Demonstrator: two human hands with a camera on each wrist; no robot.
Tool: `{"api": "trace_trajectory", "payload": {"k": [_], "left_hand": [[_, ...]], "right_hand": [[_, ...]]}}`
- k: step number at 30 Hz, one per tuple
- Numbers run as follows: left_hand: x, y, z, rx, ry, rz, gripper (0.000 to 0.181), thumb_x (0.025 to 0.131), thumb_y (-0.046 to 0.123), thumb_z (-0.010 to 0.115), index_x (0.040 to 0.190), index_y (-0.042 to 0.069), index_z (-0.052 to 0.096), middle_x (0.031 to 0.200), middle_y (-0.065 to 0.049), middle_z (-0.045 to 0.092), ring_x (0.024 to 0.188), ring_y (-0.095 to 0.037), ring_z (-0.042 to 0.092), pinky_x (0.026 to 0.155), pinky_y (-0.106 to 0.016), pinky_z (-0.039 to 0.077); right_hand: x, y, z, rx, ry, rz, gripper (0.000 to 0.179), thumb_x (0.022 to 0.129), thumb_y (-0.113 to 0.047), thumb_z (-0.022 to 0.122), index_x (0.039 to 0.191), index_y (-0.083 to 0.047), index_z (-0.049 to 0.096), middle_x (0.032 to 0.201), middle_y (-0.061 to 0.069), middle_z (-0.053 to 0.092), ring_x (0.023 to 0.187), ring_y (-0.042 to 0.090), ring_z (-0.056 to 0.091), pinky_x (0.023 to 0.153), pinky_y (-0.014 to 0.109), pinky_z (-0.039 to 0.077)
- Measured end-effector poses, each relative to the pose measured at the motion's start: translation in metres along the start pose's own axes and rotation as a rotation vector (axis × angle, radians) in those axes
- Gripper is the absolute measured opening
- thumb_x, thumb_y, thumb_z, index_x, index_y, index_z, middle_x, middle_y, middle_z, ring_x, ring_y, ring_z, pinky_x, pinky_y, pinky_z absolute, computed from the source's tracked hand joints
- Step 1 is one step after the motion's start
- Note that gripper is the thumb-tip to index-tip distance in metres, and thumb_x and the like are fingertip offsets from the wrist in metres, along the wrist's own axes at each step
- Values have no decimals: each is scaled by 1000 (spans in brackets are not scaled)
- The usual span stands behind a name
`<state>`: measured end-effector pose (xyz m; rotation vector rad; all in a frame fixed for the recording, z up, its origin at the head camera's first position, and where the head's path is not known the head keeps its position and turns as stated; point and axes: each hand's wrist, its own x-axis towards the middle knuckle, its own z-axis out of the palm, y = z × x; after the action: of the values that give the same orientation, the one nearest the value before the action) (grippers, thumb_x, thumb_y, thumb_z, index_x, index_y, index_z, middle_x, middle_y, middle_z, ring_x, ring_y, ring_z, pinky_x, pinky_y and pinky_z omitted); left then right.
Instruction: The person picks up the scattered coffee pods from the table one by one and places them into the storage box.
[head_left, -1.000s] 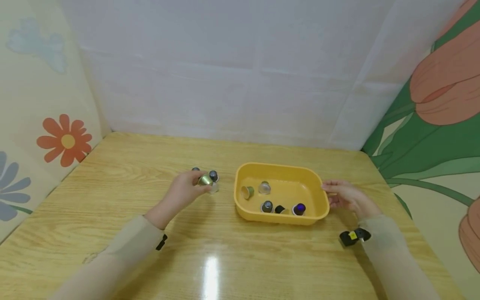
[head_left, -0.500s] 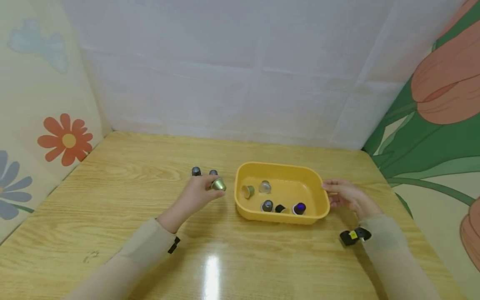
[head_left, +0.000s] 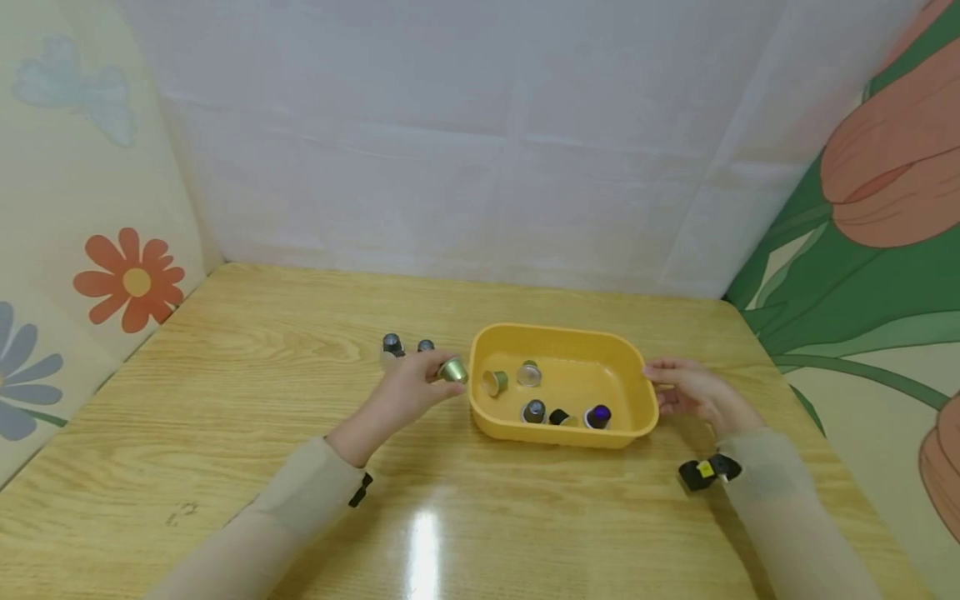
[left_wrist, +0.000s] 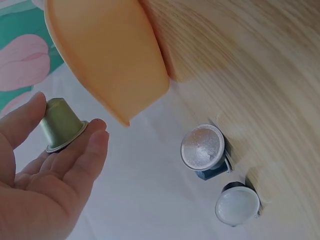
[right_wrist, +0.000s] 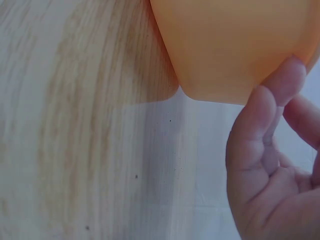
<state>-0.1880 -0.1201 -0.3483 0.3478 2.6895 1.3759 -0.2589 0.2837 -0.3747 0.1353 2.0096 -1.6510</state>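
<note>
My left hand pinches a green coffee capsule between thumb and fingers, close to the left rim of a yellow plastic bin. The left wrist view shows that green coffee capsule held clear of the table. My right hand holds the bin's right end, with fingertips against its outer wall. Inside the bin lie several coffee capsules: a gold-green one, one with a silver lid, a dark grey one, a black one and a purple one.
Dark coffee capsules stand on the wooden table behind my left hand, partly hidden by it. From the left wrist, silver lids face the camera. A white cloth hangs behind the table; painted panels stand at both sides.
My left hand has carried the green coffee capsule rightward from the loose capsules to the bin's left rim. The right hand and the bin have stayed in place.
</note>
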Motion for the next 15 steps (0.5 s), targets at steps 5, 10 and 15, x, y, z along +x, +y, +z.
{"api": "trace_trajectory", "payload": {"k": [5, 10, 15], "left_hand": [[3, 3, 5, 9, -22, 60, 41, 89, 14, 72, 127, 2, 62, 122, -10, 65, 121, -32, 55, 100, -50, 45], [7, 7, 9, 36, -48, 108, 34, 89, 14, 73, 120, 3, 66, 115, -8, 67, 115, -28, 58, 96, -49, 47], [12, 9, 13, 72, -69, 123, 37, 88, 18, 73, 122, 5, 65, 113, -5, 67, 106, -22, 60, 90, -43, 51]], "right_hand": [[0, 0, 1, 3, 0, -5, 10, 102, -20, 53, 104, -11, 57, 84, -1, 61, 66, 13, 61, 62, 26, 55], [-1, 0, 0, 22, -2, 0, 9, 101, -19, 53, 102, -11, 58, 83, -1, 61, 66, 13, 61, 61, 26, 55], [-1, -1, 1, 29, -2, 7, 10, 101, -19, 53, 105, -11, 56, 84, -1, 60, 66, 13, 60, 62, 25, 54]]}}
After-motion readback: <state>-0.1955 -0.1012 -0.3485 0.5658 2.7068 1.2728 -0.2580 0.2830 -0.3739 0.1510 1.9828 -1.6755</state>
